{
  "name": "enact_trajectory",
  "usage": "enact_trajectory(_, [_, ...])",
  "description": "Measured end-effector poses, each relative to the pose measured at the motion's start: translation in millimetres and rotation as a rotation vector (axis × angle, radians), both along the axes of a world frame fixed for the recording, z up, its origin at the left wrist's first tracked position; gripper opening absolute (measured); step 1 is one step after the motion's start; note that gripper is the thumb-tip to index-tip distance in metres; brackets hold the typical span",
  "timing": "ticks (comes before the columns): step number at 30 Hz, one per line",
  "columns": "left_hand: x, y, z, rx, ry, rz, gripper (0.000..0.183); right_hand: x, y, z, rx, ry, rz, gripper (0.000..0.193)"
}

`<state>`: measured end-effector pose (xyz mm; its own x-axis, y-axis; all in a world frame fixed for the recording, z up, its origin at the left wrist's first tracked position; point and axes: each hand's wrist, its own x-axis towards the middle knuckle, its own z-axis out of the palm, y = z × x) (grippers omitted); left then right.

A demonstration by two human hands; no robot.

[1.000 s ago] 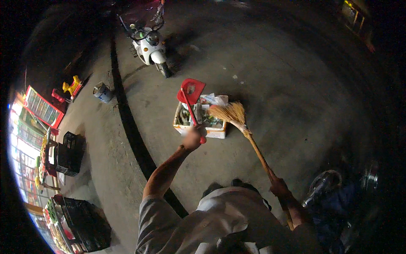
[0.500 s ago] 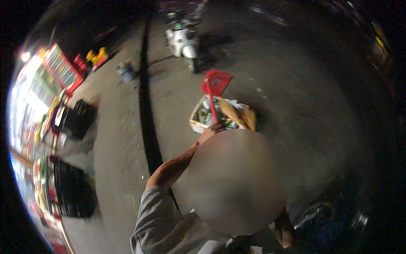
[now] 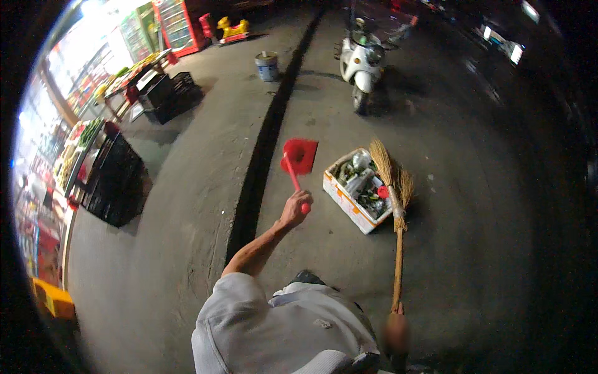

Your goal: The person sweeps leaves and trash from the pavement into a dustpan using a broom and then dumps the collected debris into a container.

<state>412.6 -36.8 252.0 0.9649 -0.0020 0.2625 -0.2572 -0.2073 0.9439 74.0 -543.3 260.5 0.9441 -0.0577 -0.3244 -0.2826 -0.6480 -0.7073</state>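
My left hand is closed around the red handle of a long-handled dustpan, held out in front of me over the pavement. At the lower right, my right hand grips the wooden handle of a straw broom; that hand is largely blurred. The broom's bristles lie against the right side of a white foam box. Plastic bags, leafy scraps and a small red item fill the box. The dustpan is to the left of the box, apart from it.
Ahead stands a white scooter. A bucket sits beside a dark groove running along the pavement. On the left are black crates under produce stands, a red display fridge, a yellow ride-on toy and a lit shopfront.
The dustpan, earlier over the box, has moved left of it with my left hand. The view has turned, so the box appears farther right, and the broom now shows along its handle.
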Motion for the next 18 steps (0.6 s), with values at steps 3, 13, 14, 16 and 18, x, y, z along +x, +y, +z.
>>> enact_trajectory(3, [-60.6,38.7,-29.3,0.034,-0.034,0.219,0.016,37.3,23.2,32.2,-0.001,0.047,0.108,0.101])
enact_trajectory(13, [-228.0,127.2,-83.7,0.216,0.243,0.827,0.011,150.8,103.5,40.1,0.111,0.143,0.451,0.103])
enact_trajectory(14, [-238.3,134.8,-96.2,0.227,0.264,0.876,0.010,166.5,110.6,32.4,0.155,0.153,0.514,0.102])
enact_trajectory(16, [-257.9,144.0,-100.9,0.214,0.255,0.928,0.008,193.7,143.7,32.7,0.200,0.158,0.534,0.099])
enact_trajectory(18, [-264.6,155.2,-96.1,0.186,0.252,0.988,0.007,227.4,187.9,40.4,0.322,0.258,0.419,0.097])
